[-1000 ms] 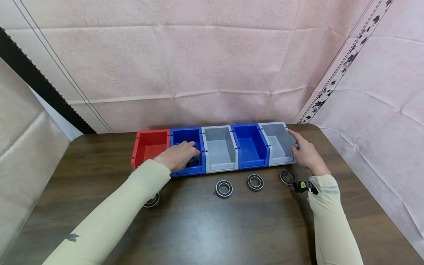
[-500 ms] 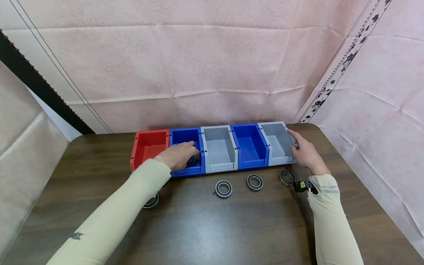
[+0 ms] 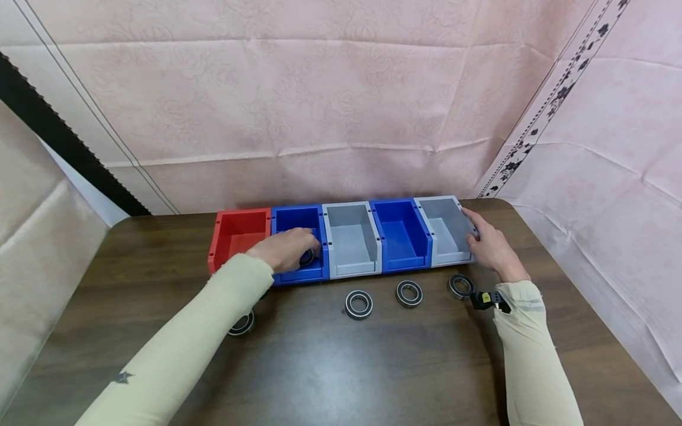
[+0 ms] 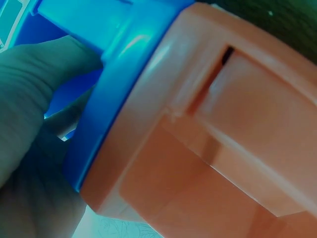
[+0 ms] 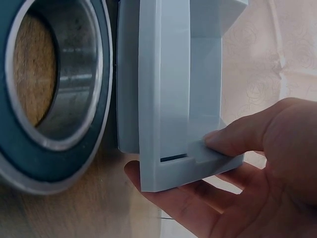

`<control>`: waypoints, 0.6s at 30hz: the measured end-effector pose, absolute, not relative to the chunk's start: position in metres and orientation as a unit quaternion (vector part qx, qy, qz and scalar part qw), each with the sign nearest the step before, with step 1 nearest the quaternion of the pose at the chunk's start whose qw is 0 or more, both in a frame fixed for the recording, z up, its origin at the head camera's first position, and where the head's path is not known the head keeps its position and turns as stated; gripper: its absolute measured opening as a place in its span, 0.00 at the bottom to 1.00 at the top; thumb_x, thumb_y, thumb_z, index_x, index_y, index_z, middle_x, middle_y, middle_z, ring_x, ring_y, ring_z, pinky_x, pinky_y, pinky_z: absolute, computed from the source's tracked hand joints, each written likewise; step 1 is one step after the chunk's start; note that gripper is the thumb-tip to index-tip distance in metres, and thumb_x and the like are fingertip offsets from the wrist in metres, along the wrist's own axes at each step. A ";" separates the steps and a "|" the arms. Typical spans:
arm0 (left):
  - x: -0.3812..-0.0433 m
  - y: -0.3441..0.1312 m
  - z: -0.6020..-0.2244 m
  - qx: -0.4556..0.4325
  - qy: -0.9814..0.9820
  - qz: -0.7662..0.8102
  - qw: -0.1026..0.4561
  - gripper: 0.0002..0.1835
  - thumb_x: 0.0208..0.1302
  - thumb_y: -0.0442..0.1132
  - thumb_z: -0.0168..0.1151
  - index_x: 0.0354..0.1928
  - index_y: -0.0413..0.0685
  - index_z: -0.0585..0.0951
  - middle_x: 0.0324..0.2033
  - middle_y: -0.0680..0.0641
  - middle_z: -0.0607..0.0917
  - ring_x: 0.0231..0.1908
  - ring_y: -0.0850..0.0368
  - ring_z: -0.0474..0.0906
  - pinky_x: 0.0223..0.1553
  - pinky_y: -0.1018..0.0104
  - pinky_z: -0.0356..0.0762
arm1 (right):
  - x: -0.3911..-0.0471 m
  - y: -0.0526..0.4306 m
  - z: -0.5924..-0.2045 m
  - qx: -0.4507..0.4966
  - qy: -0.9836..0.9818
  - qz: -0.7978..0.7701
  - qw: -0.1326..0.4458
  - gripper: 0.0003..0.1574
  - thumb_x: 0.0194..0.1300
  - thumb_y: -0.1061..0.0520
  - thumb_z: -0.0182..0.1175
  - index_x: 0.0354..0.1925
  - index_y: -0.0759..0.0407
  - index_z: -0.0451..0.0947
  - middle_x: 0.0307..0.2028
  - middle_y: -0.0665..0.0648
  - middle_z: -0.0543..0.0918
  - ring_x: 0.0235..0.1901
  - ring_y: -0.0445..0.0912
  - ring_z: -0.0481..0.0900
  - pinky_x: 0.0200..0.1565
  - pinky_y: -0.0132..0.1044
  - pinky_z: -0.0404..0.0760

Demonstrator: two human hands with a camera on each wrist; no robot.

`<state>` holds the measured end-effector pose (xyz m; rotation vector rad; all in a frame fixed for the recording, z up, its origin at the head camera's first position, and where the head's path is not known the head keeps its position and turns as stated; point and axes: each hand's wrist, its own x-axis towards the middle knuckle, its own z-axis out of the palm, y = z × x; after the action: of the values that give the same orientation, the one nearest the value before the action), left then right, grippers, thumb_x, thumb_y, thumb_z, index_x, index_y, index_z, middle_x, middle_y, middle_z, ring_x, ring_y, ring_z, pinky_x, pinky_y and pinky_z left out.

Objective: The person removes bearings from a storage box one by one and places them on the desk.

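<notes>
My left hand [image 3: 286, 248] reaches down into the blue bin [image 3: 314, 274] second from the left. Its fingers curl round a ball bearing [image 3: 306, 258] that shows partly below them. In the left wrist view the thumb [image 4: 69, 57] dips behind the blue bin's wall, beside the red bin [image 4: 237, 124], and the bearing is hidden. At the row's right end my right hand [image 3: 492, 251] grips the grey bin [image 3: 453, 260]. The right wrist view has its thumb [image 5: 237, 136] inside the wall and fingers beneath. A black-sealed bearing [image 5: 54, 166] lies close by.
Three bearings lie in front of the bins: one left of centre [image 3: 359, 316], one in the middle [image 3: 409, 305], one [image 3: 460, 297] by the right wrist. Another bearing [image 3: 242, 331] is partly under the left sleeve. A patterned cloth [image 3: 330, 100] hangs behind the wooden table [image 3: 319, 373].
Both hands keep their places, and the bins and bearings stay put. Only a slight shift of the head view shows.
</notes>
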<state>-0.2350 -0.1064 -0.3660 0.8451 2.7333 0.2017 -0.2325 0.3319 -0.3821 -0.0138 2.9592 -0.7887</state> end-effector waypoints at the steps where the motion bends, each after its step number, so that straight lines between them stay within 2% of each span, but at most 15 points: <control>1: -0.235 -0.106 -0.366 0.293 0.944 0.071 0.137 0.26 0.60 0.32 0.72 0.61 0.57 0.83 0.64 0.45 0.80 0.67 0.45 0.74 0.63 0.47 0.79 | -0.233 0.332 -0.382 -0.004 0.965 -0.258 0.039 0.42 0.77 0.63 0.42 0.82 0.53 0.42 0.75 0.79 0.55 0.66 0.74 0.66 0.55 0.66 0.74; 18: -0.239 -0.107 -0.359 0.298 0.940 0.059 0.153 0.24 0.59 0.32 0.74 0.57 0.55 0.85 0.59 0.44 0.80 0.63 0.47 0.74 0.57 0.50 0.84 | -0.232 0.333 -0.383 -0.002 0.965 -0.260 0.041 0.42 0.77 0.62 0.42 0.83 0.51 0.41 0.76 0.78 0.54 0.67 0.74 0.66 0.55 0.65 0.74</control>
<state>-0.2388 -0.1074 -0.3591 0.8543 2.6970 0.1689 -0.2325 0.3332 -0.3831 -0.0074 2.9535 -0.7948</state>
